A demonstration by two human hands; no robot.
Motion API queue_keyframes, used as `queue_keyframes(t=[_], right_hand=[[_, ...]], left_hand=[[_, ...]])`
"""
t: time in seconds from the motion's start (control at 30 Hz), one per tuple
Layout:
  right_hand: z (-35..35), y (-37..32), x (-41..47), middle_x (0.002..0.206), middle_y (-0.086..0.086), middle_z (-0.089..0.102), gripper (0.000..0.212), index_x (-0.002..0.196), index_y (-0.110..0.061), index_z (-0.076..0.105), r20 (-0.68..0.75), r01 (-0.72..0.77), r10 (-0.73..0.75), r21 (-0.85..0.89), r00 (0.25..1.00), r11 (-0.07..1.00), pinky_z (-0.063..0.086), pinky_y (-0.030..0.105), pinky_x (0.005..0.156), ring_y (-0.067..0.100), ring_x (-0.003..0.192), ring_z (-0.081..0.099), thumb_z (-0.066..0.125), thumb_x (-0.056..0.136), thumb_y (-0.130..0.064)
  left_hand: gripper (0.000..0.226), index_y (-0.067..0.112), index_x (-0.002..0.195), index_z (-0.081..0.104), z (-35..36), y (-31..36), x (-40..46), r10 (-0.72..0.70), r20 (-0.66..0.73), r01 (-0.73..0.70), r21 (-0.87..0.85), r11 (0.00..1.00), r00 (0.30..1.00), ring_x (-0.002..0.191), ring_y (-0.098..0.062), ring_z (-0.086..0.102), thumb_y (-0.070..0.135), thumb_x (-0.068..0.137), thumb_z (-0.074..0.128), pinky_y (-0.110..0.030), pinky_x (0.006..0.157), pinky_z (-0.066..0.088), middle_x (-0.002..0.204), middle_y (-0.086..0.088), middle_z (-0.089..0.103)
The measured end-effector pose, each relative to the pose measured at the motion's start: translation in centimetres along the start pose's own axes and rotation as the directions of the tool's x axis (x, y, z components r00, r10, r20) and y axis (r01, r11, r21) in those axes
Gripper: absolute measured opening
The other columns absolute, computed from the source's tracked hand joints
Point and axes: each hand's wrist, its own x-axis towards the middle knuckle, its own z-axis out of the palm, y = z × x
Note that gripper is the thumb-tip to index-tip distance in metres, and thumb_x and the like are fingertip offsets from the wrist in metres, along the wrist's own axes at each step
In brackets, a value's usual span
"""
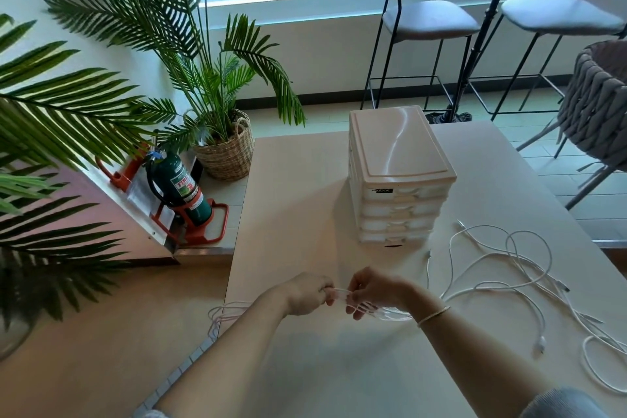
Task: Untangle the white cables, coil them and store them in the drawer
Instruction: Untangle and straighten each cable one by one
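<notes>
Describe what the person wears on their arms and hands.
Both forearms are bare. The right wrist carries a thin pale bracelet. A grey sleeve shows at the right upper arm. No gloves or rings are visible on the left hand or right hand.

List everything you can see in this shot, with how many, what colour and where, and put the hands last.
white cables: several, white, tangled on the table's right side, some strands held in the hands
drawer unit: one, cream, mid-table, drawers closed
table: one, beige, centre
fire extinguisher: one, green on an orange stand, floor left
palm plants: several, green, left; one in a wicker basket
stools: two, grey seats, by the window
woven chair: one, grey, right
bracelet: one, pale, right wrist
left hand: grips cable
right hand: grips cable
</notes>
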Motion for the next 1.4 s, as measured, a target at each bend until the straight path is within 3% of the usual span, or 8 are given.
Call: queue_keyframes(t=[0.4,0.53,0.77,0.9,1.03,1.13,1.23,1.4], right_hand=[[-4.6,0.7,-3.1,0.055,-0.005,0.066,0.031,0.058,-0.015,0.051,-0.064,-0.067,0.065,-0.044,0.996,0.997,0.036,0.019,0.051,0.009,0.053,0.061,0.065,0.085,-0.021],[-6.9,1.8,-4.6,0.065,-0.007,0.068,0.023,0.065,-0.018,0.062,-0.164,-0.108,0.101,-0.033,0.981,0.994,0.039,0.023,0.059,0.006,0.054,0.058,0.064,0.086,-0.029],[-8.3,3.1,-4.4,0.055,-0.005,0.058,0.018,0.064,-0.018,0.059,-0.44,-0.241,0.105,-0.266,0.892,0.933,0.033,0.012,0.037,0.002,0.033,0.049,0.06,0.08,-0.01],[-11.0,4.7,-6.3,0.085,-0.001,0.068,0.015,0.068,-0.023,0.063,-0.606,-0.48,0.167,-0.399,0.777,0.781,0.044,0.016,0.06,0.021,0.084,0.067,0.057,0.08,-0.016],[-12.5,5.3,-6.9,0.114,0.011,0.063,0.026,0.101,-0.016,0.066,-0.86,-0.639,0.223,-0.145,0.459,0.755,0.041,0.034,0.092,0.027,0.11,0.058,0.051,0.081,-0.01],[-13.8,5.7,-7.5,0.107,0.023,0.063,0.023,0.098,-0.003,0.067,-0.914,-0.517,0.265,0.073,0.306,0.853,0.048,0.036,0.088,0.035,0.103,0.061,0.054,0.079,-0.005],[-14.7,6.6,-8.5,0.092,0.026,0.068,0.034,0.09,0.002,0.07,-0.891,-0.372,0.368,0.258,0.265,0.892,0.049,0.032,0.081,0.036,0.086,0.066,0.071,0.078,-0.03],[-15.4,5.1,-9.4,0.113,0.027,0.062,0.05,0.107,0.001,0.065,-0.923,-0.062,0.382,0.379,0.041,0.923,0.039,0.036,0.098,0.039,0.112,0.055,0.057,0.087,-0.045]], left_hand=[[0.029,0.007,0.103,0.061,-0.5,1.0,0.4,0.058,0.003,-0.058,0.005,0.998,0.998,0.082,-0.016,0.043,0.022,0.101,0.036,-0.022,0.066,0.03,0.092,-0.003,0.05],[0.022,0.017,0.093,0.057,-0.6,0.2,0.6,0.044,-0.013,-0.044,-0.006,0.999,0.999,0.074,-0.016,0.043,0.022,0.1,0.037,-0.024,0.064,0.034,0.089,-0.002,0.05],[0.027,0.011,0.1,0.061,-0.2,0.3,1.3,0.032,0.001,-0.032,0.034,0.999,0.999,0.08,-0.017,0.044,0.022,0.1,0.037,-0.022,0.068,0.032,0.088,-0.001,0.05],[0.026,0.013,0.097,0.061,-0.4,-0.9,1.0,-0.013,-0.003,0.013,0.029,0.999,1.0,0.082,-0.017,0.044,0.025,0.1,0.037,-0.021,0.066,0.032,0.088,0.0,0.05],[0.021,0.02,0.09,0.055,-0.3,-0.7,1.2,-0.027,0.011,0.027,0.027,0.999,1.0,0.083,-0.017,0.044,0.025,0.1,0.037,-0.022,0.059,0.034,0.085,-0.002,0.053],[0.028,0.009,0.103,0.061,-0.6,-0.2,1.2,-0.039,0.013,0.038,0.053,0.998,0.999,0.085,-0.015,0.044,0.022,0.1,0.036,-0.021,0.064,0.031,0.111,-0.014,0.061],[0.031,0.004,0.109,0.06,-0.7,-0.4,0.9,-0.047,0.016,0.046,0.069,0.997,0.999,0.091,-0.022,0.051,0.02,0.101,0.035,-0.021,0.068,0.033,0.12,-0.013,0.06],[0.031,0.004,0.11,0.06,-0.1,-0.2,1.0,-0.052,0.028,0.049,0.069,0.996,0.998,0.099,-0.024,0.053,0.021,0.101,0.035,-0.018,0.068,0.03,0.122,-0.013,0.06]])
